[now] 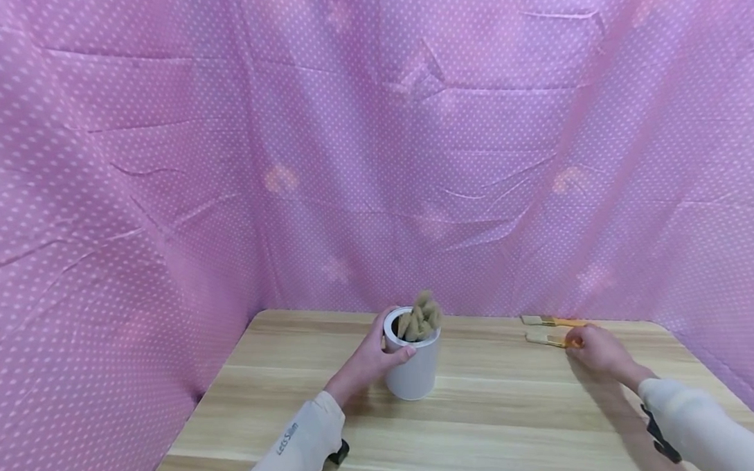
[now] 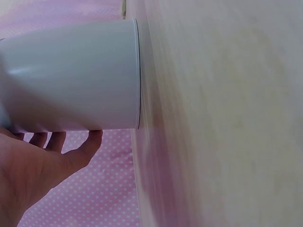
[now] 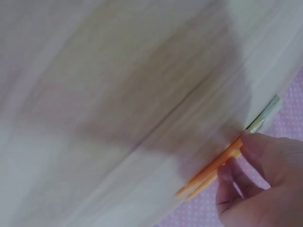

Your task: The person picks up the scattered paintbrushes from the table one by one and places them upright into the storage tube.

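Note:
A white cylindrical pot (image 1: 413, 374) stands upright on the wooden table, with tan fuzzy tufts (image 1: 421, 321) rising from its opening. My left hand (image 1: 373, 357) grips the pot near the top, thumb at the front and fingers around its far side. Over at the right, my right hand (image 1: 601, 351) pinches the orange handle of a flat paintbrush (image 1: 550, 340), whose pale bristles point left. A second orange-handled paintbrush (image 1: 557, 321) lies just behind it. In the right wrist view the two orange handles (image 3: 208, 171) run side by side under my fingertips.
The light wooden table (image 1: 483, 426) extends in front of me, with rounded far corners. Pink dotted cloth (image 1: 374, 159) hangs behind it and along both sides. A dark strap (image 1: 660, 433) sits at the right sleeve.

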`<state>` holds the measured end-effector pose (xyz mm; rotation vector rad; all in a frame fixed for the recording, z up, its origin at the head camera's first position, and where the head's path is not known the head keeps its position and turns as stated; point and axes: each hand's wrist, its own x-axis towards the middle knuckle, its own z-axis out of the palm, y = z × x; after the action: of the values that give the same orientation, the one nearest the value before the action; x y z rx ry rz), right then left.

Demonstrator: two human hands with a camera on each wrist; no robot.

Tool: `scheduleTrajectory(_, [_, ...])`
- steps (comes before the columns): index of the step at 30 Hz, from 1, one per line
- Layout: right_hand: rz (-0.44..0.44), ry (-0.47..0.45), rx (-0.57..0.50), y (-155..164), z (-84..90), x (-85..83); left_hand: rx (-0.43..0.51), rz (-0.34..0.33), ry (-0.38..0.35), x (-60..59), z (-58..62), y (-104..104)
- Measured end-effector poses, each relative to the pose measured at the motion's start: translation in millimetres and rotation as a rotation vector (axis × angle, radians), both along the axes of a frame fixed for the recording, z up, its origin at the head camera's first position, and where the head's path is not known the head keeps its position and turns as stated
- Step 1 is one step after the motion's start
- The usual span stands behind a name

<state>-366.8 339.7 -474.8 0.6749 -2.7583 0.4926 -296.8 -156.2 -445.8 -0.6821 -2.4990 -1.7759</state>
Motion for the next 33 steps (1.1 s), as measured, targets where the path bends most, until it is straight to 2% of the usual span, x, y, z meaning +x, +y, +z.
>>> scheduleTrajectory(9, [0.115, 0.070, -0.056, -1, -4.3, -3.1, 0.001, -0.005, 0.009, -2.5, 0.7, 0])
scheduleTrajectory(16, [0.194, 0.168, -0.016, -3, -4.0, -5.6, -0.019, 0.007, 0.019, -2.3, 4.2, 0])
scheduleTrajectory(23, [0.222, 0.133, -0.005, -14, 0.9, -4.4, -0.011, 0.012, 0.006, -1.4, 4.6, 0])
scheduleTrajectory(30, [0.254, 0.167, -0.068, -21, 4.4, -5.6, -0.024, 0.018, 0.001, -0.7, 2.7, 1])
scheduleTrajectory(33, [0.259, 0.154, -0.113, -25, 8.1, -6.1, -0.027, 0.021, 0.001, -0.7, 0.8, 1])
